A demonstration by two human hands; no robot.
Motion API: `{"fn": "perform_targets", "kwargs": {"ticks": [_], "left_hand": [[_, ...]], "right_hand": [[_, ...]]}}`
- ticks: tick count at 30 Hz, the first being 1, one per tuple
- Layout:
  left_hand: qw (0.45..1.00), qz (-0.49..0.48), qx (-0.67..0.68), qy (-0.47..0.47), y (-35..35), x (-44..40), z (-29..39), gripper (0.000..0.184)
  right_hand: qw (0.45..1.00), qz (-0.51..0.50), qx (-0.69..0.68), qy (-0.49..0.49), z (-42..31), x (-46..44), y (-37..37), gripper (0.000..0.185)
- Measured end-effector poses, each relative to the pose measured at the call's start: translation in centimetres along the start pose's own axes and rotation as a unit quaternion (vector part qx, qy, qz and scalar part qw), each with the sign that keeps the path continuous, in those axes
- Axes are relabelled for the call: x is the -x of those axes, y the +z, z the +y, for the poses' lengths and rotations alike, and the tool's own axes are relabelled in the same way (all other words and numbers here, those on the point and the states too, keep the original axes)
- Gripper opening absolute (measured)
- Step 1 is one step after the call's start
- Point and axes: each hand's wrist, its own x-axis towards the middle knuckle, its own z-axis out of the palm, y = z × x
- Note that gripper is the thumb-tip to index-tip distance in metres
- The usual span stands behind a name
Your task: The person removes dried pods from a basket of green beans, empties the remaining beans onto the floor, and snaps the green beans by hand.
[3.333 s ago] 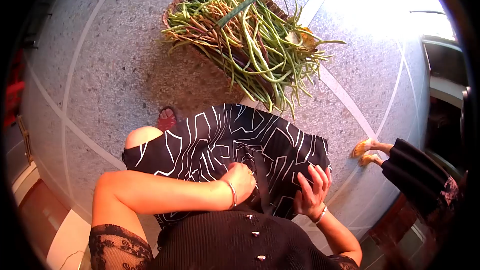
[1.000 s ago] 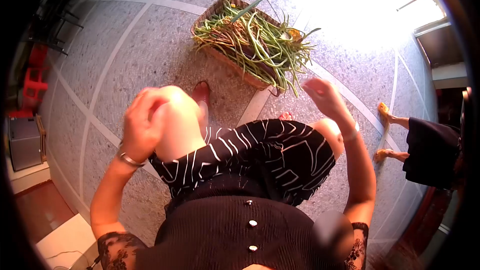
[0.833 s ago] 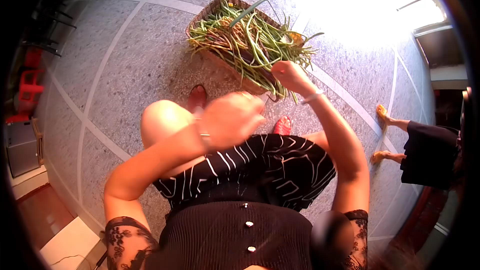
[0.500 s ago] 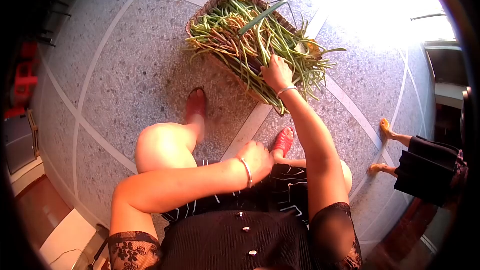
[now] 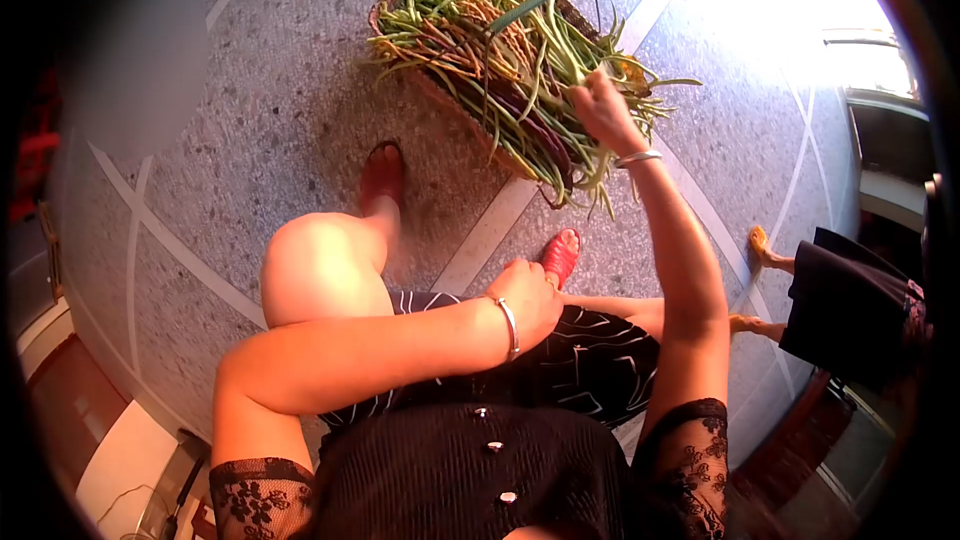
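Note:
A long woven basket (image 5: 383, 12) on the floor is heaped with long beans (image 5: 500, 35), green and reddish-brown. Several dark purple lengths (image 5: 535, 130) lie along its near side. At the right part of the heap, my right hand (image 5: 607, 112) is closed on some green long beans; the exact number is hidden by the fingers. My left hand (image 5: 532, 295) is back over my lap, against the patterned skirt (image 5: 590, 350), above a red sandal. Its fingers are curled under, and whatever they hold, if anything, is hidden.
My feet in red sandals (image 5: 383, 175) are on the speckled floor (image 5: 280, 110), on the near side of the basket. Another person in a dark skirt (image 5: 840, 305) is at the right. A white surface (image 5: 130, 460) stands at lower left. Bright light washes out the upper right.
My right hand has moved to the right and slightly up over the beans, uncovering more of the purple lengths. My left hand has shifted slightly right. The whole view has shifted a little.

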Motion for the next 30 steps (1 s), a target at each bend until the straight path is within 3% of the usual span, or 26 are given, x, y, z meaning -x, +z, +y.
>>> {"fn": "perform_targets", "kwargs": {"ticks": [2, 4, 8, 10, 13, 18, 20, 22, 23, 24, 26, 28, 30], "left_hand": [[1.0, -0.007, 0.0, 0.006, -0.2, -0.2, -0.2, 0.015], [1.0, -0.024, 0.016, -0.004, -0.1, -0.6, -0.3, 0.015], [0.998, -0.064, 0.026, -0.014, -0.7, -0.9, -0.4, 0.016], [0.995, -0.098, 0.011, -0.007, -1.1, -1.0, -0.5, 0.019], [0.993, -0.111, 0.029, -0.021, -1.1, -1.2, -0.5, 0.02], [0.998, -0.055, 0.024, -0.013, -0.5, -0.5, -0.4, 0.016], [0.998, -0.058, 0.007, -0.009, -0.4, -0.3, -0.3, 0.016], [0.998, -0.063, -0.016, 0.0, -0.8, 0.0, -0.1, 0.016], [0.998, -0.061, -0.026, 0.0, -0.5, 0.1, 0.1, 0.017], [0.998, -0.059, -0.037, -0.001, 0.0, 0.1, 0.3, 0.017], [0.997, -0.059, -0.051, 0.0, 0.6, 0.2, 0.6, 0.018], [0.996, -0.066, -0.054, 0.006, 1.0, 0.2, 1.0, 0.02], [0.995, -0.062, -0.073, 0.029, 0.6, 0.5, 1.3, 0.023]], "right_hand": [[0.999, 0.026, -0.035, -0.001, -0.3, 0.9, -2.3, 0.023], [0.987, 0.023, -0.158, -0.009, -0.1, 2.3, -5.1, 0.026], [0.966, 0.063, -0.248, 0.047, -0.2, 7.4, -9.9, 0.018], [0.953, 0.065, -0.295, 0.032, 2.7, 9.8, -11.9, 0.019], [0.948, 0.149, -0.278, 0.029, 7.4, 14.3, -12.9, 0.019], [0.914, 0.245, -0.316, 0.069, 13.7, 22.5, -10.5, 0.02], [0.904, 0.28, -0.287, 0.145, 16.5, 25.0, -8.3, 0.018], [0.895, 0.264, -0.307, 0.187, 23.3, 27.0, -5.3, 0.016], [0.918, 0.243, -0.255, 0.185, 25.0, 27.9, -3.4, 0.014], [0.81, 0.162, -0.48, 0.296, 24.4, 28.7, -2.6, 0.011], [0.753, 0.053, -0.557, 0.347, 23.5, 28.1, -2.3, 0.012], [0.921, 0.023, -0.3, 0.248, 22.6, 24.9, -2.9, 0.023], [0.992, -0.008, -0.011, 0.124, 21.1, 20.9, -4.2, 0.035]]}}
